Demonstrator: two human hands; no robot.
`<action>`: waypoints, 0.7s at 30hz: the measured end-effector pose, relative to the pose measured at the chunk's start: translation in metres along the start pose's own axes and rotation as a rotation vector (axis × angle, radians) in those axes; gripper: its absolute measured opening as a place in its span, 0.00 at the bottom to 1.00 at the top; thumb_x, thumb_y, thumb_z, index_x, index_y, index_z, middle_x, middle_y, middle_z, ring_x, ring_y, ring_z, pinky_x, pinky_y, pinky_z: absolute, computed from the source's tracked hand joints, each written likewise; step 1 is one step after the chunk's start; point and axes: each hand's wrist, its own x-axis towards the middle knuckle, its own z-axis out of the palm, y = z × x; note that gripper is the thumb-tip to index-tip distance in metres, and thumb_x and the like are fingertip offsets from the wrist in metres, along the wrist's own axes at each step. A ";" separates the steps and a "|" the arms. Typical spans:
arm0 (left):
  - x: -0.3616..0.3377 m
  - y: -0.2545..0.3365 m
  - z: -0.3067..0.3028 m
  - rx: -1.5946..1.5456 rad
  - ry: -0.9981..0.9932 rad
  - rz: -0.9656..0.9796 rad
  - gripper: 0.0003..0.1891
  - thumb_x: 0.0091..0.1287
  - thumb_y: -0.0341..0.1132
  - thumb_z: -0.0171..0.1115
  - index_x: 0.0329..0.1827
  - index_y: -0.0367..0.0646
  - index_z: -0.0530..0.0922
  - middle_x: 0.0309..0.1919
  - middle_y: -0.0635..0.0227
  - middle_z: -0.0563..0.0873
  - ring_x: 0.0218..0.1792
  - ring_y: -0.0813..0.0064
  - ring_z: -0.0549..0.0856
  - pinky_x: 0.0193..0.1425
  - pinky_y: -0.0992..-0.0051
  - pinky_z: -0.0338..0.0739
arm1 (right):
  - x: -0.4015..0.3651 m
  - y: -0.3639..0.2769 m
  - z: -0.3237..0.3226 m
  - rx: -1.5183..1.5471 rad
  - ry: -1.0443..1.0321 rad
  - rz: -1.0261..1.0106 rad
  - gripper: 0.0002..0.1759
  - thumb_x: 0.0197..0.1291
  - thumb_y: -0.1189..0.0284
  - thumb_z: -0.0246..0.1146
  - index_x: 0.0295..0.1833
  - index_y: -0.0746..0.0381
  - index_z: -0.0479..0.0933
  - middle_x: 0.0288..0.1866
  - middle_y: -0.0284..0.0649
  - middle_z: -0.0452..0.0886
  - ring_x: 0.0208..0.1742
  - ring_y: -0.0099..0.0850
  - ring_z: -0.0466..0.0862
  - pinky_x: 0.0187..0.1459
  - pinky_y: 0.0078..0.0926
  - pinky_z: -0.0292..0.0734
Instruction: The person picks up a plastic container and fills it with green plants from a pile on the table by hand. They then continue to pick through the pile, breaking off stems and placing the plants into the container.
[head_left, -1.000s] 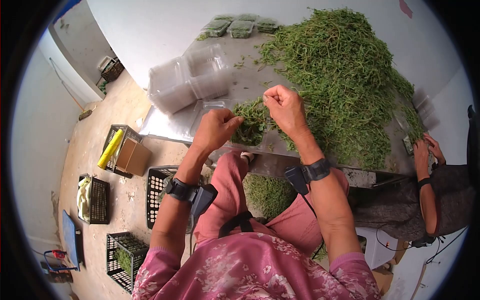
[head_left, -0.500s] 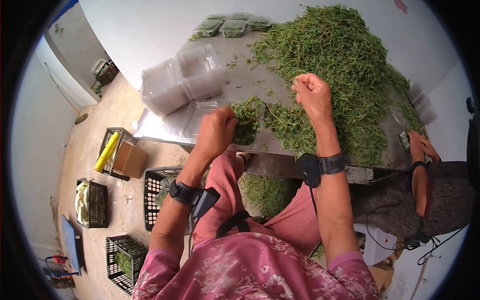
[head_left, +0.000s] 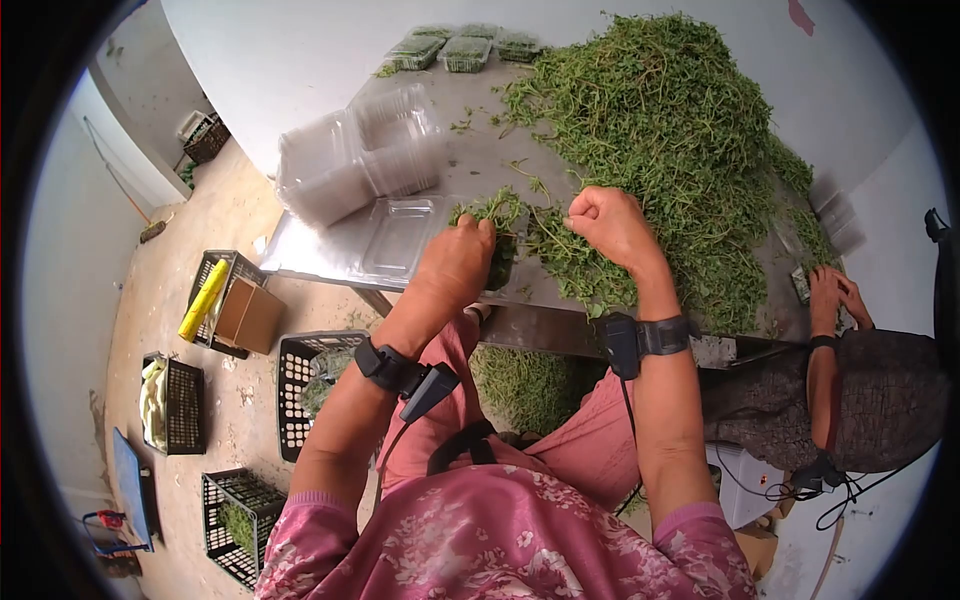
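My left hand [head_left: 457, 262] is closed over green sprigs [head_left: 498, 208] at the near edge of the metal table [head_left: 468, 160]. The sprigs lie in a clear tray, partly hidden by the hand; its open lid [head_left: 403, 236] is to the left. My right hand [head_left: 612, 228], fingers pinched together, is above loose greens [head_left: 572, 262]; anything between its fingertips is too small to make out. Behind it rises a large heap of greens [head_left: 660, 100]. Stacked empty clear containers [head_left: 355, 155] stand left of the hands.
Filled closed boxes [head_left: 466, 54] sit at the table's far edge. A co-worker's hands [head_left: 836, 294] are at the right end. Black crates [head_left: 183, 408], a cardboard box [head_left: 249, 314] and a blue platform [head_left: 134, 484] are on the floor at left.
My left hand has moved right, over the greens in the tray, uncovering more of the lid. My right hand has come down and slightly left, nearer the loose greens.
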 end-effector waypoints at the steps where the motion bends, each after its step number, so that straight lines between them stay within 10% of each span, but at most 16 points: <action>1: -0.001 -0.001 0.000 -0.024 0.015 -0.001 0.08 0.59 0.22 0.54 0.41 0.36 0.72 0.38 0.46 0.80 0.39 0.42 0.82 0.43 0.53 0.78 | -0.001 -0.001 0.000 -0.040 -0.046 0.007 0.10 0.53 0.71 0.71 0.37 0.66 0.82 0.29 0.43 0.85 0.31 0.32 0.85 0.38 0.31 0.79; 8: -0.006 -0.004 -0.006 -0.023 0.015 0.032 0.08 0.60 0.23 0.56 0.41 0.37 0.73 0.39 0.48 0.80 0.41 0.46 0.84 0.44 0.56 0.81 | -0.003 0.002 0.021 -0.189 -0.162 0.043 0.10 0.51 0.73 0.70 0.37 0.66 0.79 0.36 0.52 0.84 0.39 0.50 0.84 0.41 0.40 0.78; 21: -0.006 -0.004 -0.004 -0.003 0.042 0.007 0.06 0.62 0.25 0.55 0.40 0.38 0.73 0.39 0.50 0.80 0.41 0.48 0.84 0.45 0.56 0.80 | -0.010 -0.008 0.051 -0.449 -0.093 -0.053 0.10 0.51 0.73 0.67 0.37 0.66 0.77 0.45 0.53 0.80 0.49 0.54 0.80 0.48 0.47 0.76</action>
